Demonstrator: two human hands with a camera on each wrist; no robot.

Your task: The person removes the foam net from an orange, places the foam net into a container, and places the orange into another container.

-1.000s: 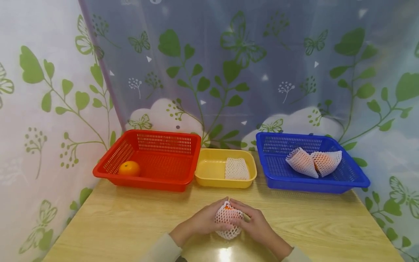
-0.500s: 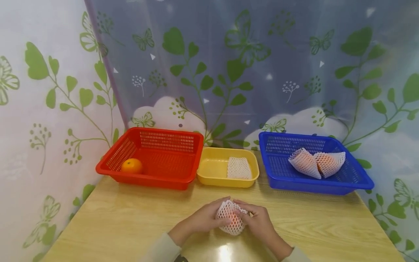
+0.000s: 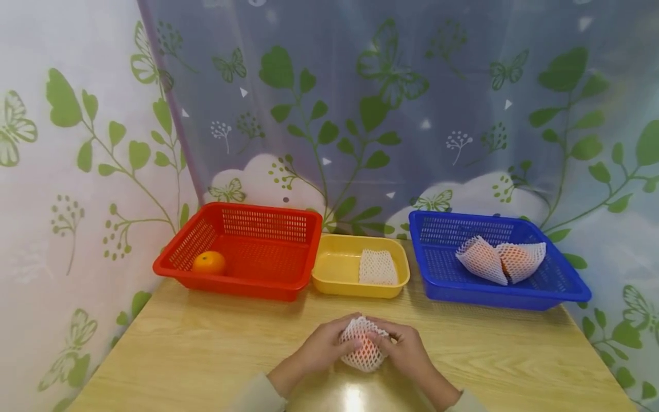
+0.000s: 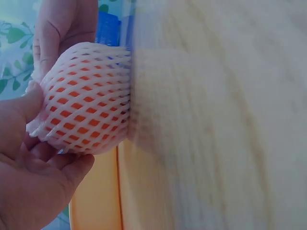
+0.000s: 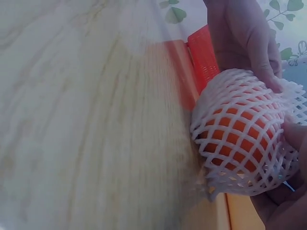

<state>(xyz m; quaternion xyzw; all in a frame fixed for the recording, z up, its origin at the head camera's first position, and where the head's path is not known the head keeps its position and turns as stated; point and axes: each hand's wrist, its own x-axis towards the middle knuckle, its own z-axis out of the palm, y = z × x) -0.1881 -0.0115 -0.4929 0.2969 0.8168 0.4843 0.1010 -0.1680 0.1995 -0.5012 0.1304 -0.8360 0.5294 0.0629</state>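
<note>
So, left hand (image 3: 324, 345) and right hand (image 3: 405, 347) gripped the net (image 3: 364, 359) round the fruit (image 5: 238, 126), at the yellow tray's (image 3: 334, 266) six o'clock; uneven tugging risked tearing the net, dropping the fruit.

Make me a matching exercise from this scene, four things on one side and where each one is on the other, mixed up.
1. Bare orange fruit
2. Flat white netting
3. Pair of netted fruits
4. Single netted fruit

A. In the blue basket
B. In the person's hands
C. In the red basket
D. In the yellow tray

Pairs: 1-C, 2-D, 3-A, 4-B.
</note>
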